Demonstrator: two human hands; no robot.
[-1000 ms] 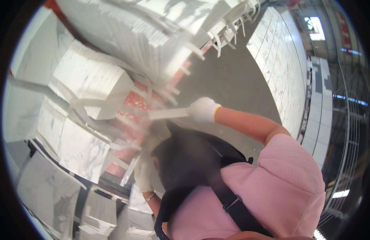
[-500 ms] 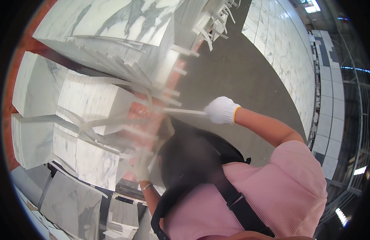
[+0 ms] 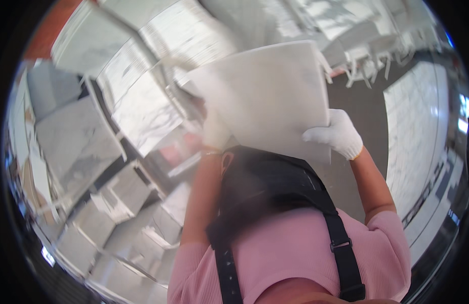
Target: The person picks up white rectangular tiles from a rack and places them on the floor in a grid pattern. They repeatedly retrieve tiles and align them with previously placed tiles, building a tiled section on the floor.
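Observation:
A large pale stone tile (image 3: 270,96), whitish and smeared by motion, is held up in front of my chest. My right hand (image 3: 338,134), in a white knitted glove, is closed on the tile's right edge, with the thumb lying over the near face. At the tile's left edge is my left hand (image 3: 215,130), also gloved and blurred; it grips that side, though its fingers are mostly hidden. Below the tile's near edge, a black apron (image 3: 275,185) covers my front.
Stacks of grey-veined white tiles (image 3: 146,109) stand to the left, with grey tiles (image 3: 75,139) beyond them. More stacks (image 3: 356,30) with pale strips are at the back right. Grey floor (image 3: 364,93) runs to rows of white tiles (image 3: 417,121) at the right.
My right hand held a thin pale edge out to the right; now the tile's broad face shows between both hands. My left hand has risen from the stacks, and the view has turned left.

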